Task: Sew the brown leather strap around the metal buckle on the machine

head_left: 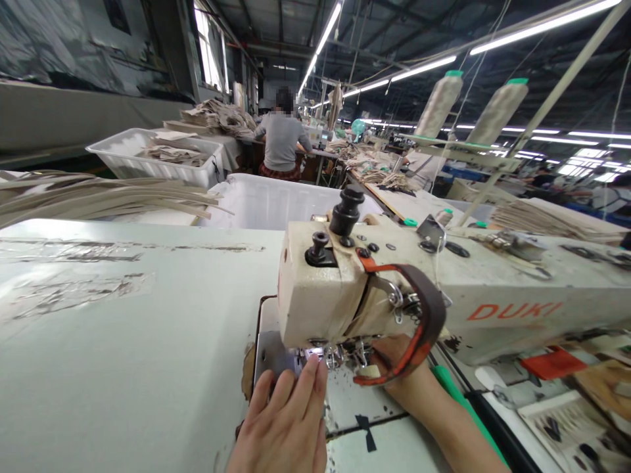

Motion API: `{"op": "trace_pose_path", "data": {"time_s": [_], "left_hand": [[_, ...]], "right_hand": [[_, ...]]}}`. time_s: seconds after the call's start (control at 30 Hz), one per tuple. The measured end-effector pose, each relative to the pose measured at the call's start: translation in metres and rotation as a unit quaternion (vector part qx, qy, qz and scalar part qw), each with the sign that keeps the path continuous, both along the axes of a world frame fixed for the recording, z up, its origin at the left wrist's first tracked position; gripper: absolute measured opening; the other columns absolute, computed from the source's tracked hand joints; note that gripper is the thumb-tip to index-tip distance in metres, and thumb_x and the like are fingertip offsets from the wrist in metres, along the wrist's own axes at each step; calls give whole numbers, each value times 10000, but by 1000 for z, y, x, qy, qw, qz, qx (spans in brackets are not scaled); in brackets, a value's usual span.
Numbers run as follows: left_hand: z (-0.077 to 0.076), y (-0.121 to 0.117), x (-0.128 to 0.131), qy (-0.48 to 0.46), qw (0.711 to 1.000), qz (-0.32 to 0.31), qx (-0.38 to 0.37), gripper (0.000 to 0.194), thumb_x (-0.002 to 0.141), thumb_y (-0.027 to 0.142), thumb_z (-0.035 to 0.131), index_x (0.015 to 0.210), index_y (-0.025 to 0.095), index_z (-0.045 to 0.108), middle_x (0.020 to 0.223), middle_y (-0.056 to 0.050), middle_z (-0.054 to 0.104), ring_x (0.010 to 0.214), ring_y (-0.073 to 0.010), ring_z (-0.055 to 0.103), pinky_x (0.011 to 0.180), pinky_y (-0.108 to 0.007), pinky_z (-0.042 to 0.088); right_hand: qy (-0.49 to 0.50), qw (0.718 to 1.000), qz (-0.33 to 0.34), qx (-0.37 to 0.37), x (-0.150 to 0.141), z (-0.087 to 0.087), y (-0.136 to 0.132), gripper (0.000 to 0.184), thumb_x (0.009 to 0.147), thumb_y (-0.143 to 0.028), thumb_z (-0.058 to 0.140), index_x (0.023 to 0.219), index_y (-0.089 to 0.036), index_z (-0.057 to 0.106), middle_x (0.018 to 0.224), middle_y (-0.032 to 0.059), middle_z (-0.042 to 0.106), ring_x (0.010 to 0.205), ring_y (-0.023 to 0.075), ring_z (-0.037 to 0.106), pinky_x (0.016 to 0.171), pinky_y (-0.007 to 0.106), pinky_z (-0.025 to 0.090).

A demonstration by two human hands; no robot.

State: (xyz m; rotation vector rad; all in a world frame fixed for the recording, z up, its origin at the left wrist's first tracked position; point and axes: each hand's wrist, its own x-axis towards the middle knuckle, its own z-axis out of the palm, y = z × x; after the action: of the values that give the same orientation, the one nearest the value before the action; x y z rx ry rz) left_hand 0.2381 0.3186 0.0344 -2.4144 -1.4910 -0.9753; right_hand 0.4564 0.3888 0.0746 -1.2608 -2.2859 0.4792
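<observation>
A cream sewing machine marked DUKI stands on the pale table. My left hand lies flat on the machine bed, its fingers together and pointing at the presser foot. Under the machine head, my right hand reaches in beside the needle area, partly hidden by a dark strap with orange lining that hangs from the machine. Whether the right hand grips anything cannot be made out.
Stacks of beige strips lie at the far left. White plastic bins stand behind the table. Two thread cones rise on a stand at the right. A person in grey sits facing away farther back.
</observation>
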Motion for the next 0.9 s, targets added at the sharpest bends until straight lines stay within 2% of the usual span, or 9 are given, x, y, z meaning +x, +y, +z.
{"op": "trace_pose_path", "data": {"time_s": [0.1, 0.17, 0.23, 0.33, 0.47, 0.57, 0.63, 0.8, 0.9], "left_hand": [[1, -1, 0, -3, 1000, 6, 5, 484, 796, 257, 567, 1274, 209, 512, 1041, 26, 687, 925, -176, 571, 948, -388, 302], [2, -1, -1, 13, 1000, 5, 6, 429, 832, 265, 538, 1255, 198, 523, 1051, 22, 685, 931, -173, 569, 953, -391, 296], [2, -1, -1, 38, 999, 2, 6, 384, 867, 252, 485, 1243, 190, 531, 1109, 7, 673, 944, -172, 564, 955, -396, 290], [2, -1, -1, 43, 999, 1, 3, 388, 877, 252, 461, 1255, 197, 526, 1127, 1, 668, 960, -177, 555, 955, -399, 287], [4, -1, -3, 40, 999, -2, -5, 407, 863, 242, 469, 1264, 194, 520, 1056, 11, 677, 940, -179, 550, 949, -397, 288], [6, 0, -4, 64, 998, -13, -9, 378, 859, 200, 435, 1218, 183, 551, 1103, -7, 666, 948, -181, 545, 947, -404, 280], [6, 0, -4, 75, 997, -17, -14, 416, 852, 184, 430, 1257, 176, 526, 1165, -20, 648, 952, -180, 546, 948, -406, 279], [4, 0, 1, 13, 1000, 8, -5, 391, 825, 252, 518, 1211, 204, 555, 1093, 4, 678, 933, -182, 560, 953, -395, 299], [7, 0, 2, 24, 1000, 5, 8, 379, 844, 190, 418, 1188, 182, 577, 1032, 3, 687, 907, -176, 563, 935, -392, 299]], "right_hand": [[3, 1000, -24, 10, -5, -4, 3, 250, 809, -98, 420, 618, -177, 562, 651, 42, 644, 633, 188, 602, 593, 284, 424], [13, 998, -47, 39, -7, -3, -1, 253, 822, -151, 401, 624, -172, 556, 667, 79, 632, 654, 220, 583, 609, 327, 423], [32, 996, -53, 60, -8, -2, -6, 239, 868, -236, 414, 774, -161, 620, 791, 110, 653, 756, 245, 588, 673, 366, 446], [45, 998, -24, 43, -9, 0, -11, 201, 904, -318, 507, 980, -202, 654, 897, 78, 659, 835, 212, 590, 734, 337, 466], [36, 999, -8, -2, -13, -3, -8, 158, 905, -307, 550, 974, -228, 668, 873, 48, 665, 801, 193, 602, 711, 309, 474], [30, 999, -10, -23, -16, -5, -4, 179, 898, -297, 544, 787, -220, 661, 733, 27, 638, 717, 192, 587, 659, 301, 461], [28, 999, -16, -30, -16, -7, -3, 196, 883, -272, 549, 715, -210, 629, 679, 19, 619, 666, 188, 570, 626, 297, 443], [38, 998, -57, -14, -15, -20, -4, 95, 852, -249, 554, 842, -177, 615, 803, 59, 644, 767, 224, 580, 688, 340, 435], [59, 996, -66, -8, -21, -22, -4, 124, 848, -293, 553, 833, -180, 600, 817, 56, 633, 793, 220, 580, 718, 353, 448]]}}
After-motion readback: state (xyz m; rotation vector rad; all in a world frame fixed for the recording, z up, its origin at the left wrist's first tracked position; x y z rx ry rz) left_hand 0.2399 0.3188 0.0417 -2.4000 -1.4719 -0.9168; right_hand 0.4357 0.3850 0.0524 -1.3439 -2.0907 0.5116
